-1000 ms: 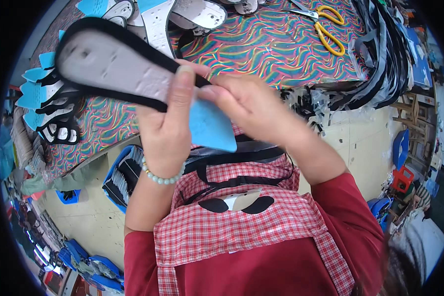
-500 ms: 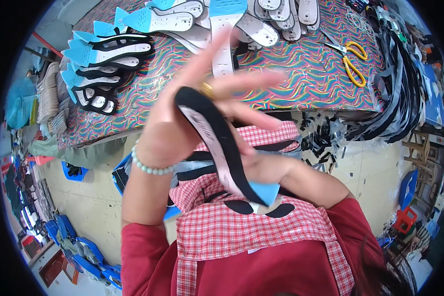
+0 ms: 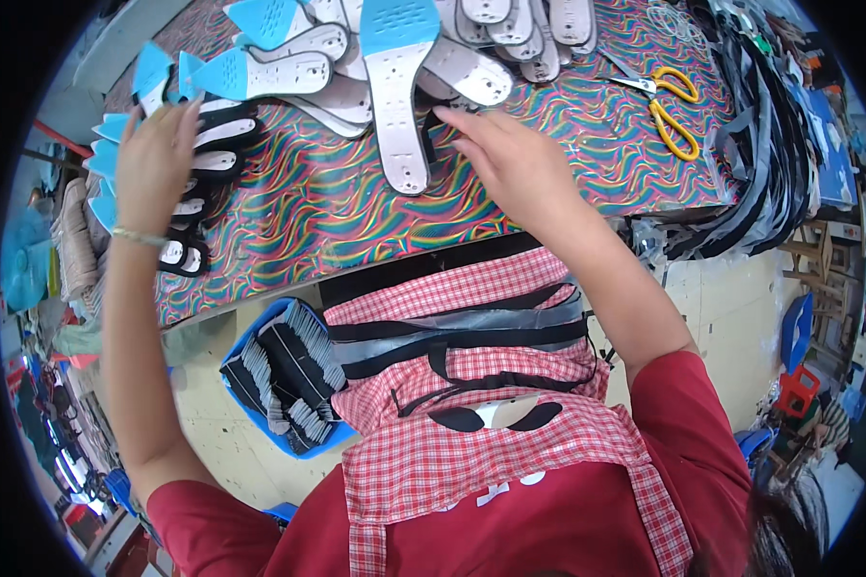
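Beside the wavy-patterned bench (image 3: pixel 303 226), a blue bin (image 3: pixel 327 443) sits on pale floor (image 3: pixel 712 327). Left hand (image 3: pixel 157 159) covers black-edged insoles (image 3: pixel 219 162), grip unclear; right hand (image 3: pixel 515 159), unclenched, is near a blue-and-white insole (image 3: pixel 394 101).

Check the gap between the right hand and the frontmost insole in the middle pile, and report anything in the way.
Only a small black piece shows between the right hand and the insole, beside its right edge. The scissors lie right of the hand, out of the way.
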Action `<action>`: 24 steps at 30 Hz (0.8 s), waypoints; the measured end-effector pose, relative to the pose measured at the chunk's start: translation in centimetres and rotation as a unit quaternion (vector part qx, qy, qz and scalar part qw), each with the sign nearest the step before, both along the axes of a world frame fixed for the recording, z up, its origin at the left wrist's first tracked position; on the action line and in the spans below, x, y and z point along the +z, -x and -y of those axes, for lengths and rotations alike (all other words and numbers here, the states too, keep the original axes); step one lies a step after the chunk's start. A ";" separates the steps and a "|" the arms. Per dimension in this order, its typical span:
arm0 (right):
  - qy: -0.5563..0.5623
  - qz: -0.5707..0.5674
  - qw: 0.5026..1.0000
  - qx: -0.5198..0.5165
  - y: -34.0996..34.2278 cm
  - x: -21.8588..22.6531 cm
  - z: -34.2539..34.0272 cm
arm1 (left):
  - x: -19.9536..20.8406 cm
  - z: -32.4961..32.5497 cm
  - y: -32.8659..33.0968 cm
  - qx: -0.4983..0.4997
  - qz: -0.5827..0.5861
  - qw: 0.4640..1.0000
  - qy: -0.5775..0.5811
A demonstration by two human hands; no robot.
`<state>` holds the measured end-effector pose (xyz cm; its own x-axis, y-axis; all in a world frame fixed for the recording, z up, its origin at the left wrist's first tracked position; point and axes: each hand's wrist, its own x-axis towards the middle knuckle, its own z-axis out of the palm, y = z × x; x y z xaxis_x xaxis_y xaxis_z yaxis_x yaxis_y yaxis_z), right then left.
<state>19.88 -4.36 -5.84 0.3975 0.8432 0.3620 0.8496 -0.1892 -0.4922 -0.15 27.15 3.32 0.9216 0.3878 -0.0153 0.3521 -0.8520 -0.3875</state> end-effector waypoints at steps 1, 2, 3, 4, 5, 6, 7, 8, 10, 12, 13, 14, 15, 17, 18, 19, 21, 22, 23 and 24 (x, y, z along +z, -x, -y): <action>0.040 0.007 0.999 -0.001 0.2 0.4 -0.9 | -1.2 2.0 -1.8 0.029 0.051 0.998 0.022; 0.075 0.014 0.997 0.003 0.6 0.6 -1.7 | -2.2 3.0 -2.4 0.063 0.103 0.992 0.037; 0.100 0.036 0.994 0.012 0.6 0.2 -2.4 | -4.7 2.6 -2.4 0.026 0.109 0.993 -0.029; 0.089 0.044 0.995 0.019 0.8 -0.2 -2.7 | -7.2 2.2 -2.1 -0.013 0.114 0.989 -0.093; 0.081 0.054 0.995 0.021 0.6 -0.8 -2.6 | -8.0 2.8 -1.7 -0.030 0.123 0.980 -0.151; 0.074 0.063 0.995 0.017 0.2 -1.1 -2.3 | -8.1 2.6 -1.0 -0.041 0.120 0.983 -0.136; 0.064 0.034 0.997 0.029 0.1 -0.4 -1.2 | -8.1 2.0 0.1 -0.053 0.116 0.985 -0.119; 0.074 -0.009 0.997 0.023 0.0 0.8 0.3 | -8.0 1.3 1.3 -0.066 0.112 0.986 -0.103; 0.103 -0.082 0.991 0.000 0.1 3.6 4.3 | -7.3 -0.5 5.5 -0.096 0.097 0.989 -0.051; 0.149 -0.148 0.976 -0.048 -0.5 5.4 9.2 | -6.5 -2.2 9.2 -0.109 0.048 0.992 -0.032; 0.141 -0.181 0.967 -0.110 -1.0 4.9 12.0 | -6.0 -2.8 10.6 -0.122 0.036 0.992 -0.015; 0.173 -0.171 0.958 -0.149 -2.0 3.9 15.0 | -5.8 -3.1 11.3 -0.136 0.024 0.990 0.007; 0.214 -0.185 0.941 -0.186 -2.7 3.3 17.6 | -5.6 -3.0 11.3 -0.136 0.029 0.990 0.018; 0.360 -0.073 0.893 -0.259 -3.8 1.3 22.7 | -5.9 -2.9 11.5 -0.134 0.055 0.989 0.029; 0.373 -0.045 0.885 -0.275 -3.5 1.3 23.5 | -5.6 -2.7 12.0 -0.130 0.071 0.989 0.018; 0.388 -0.016 0.873 -0.294 -3.0 1.3 24.3 | -4.8 0.3 11.0 -0.137 0.150 0.978 0.042; 0.290 -0.127 0.894 -0.318 -1.3 1.7 23.8 | -4.3 5.2 12.1 -0.093 0.233 0.951 0.181; 0.249 -0.182 0.910 -0.278 0.1 1.6 23.1 | -5.4 8.0 13.5 -0.042 0.265 0.925 0.268; 0.202 -0.236 0.922 -0.233 1.4 1.2 21.5 | -5.8 11.3 14.0 0.009 0.248 0.898 0.364; 0.153 -0.286 0.927 -0.186 2.9 0.7 19.7 | -6.4 14.4 14.5 0.059 0.229 0.859 0.454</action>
<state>17.02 -24.06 -5.10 0.7347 0.6376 -0.2316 0.3133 -0.6217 -0.7178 -14.61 12.77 -3.11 0.8672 0.4980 -0.0072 0.3946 -0.6783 0.6198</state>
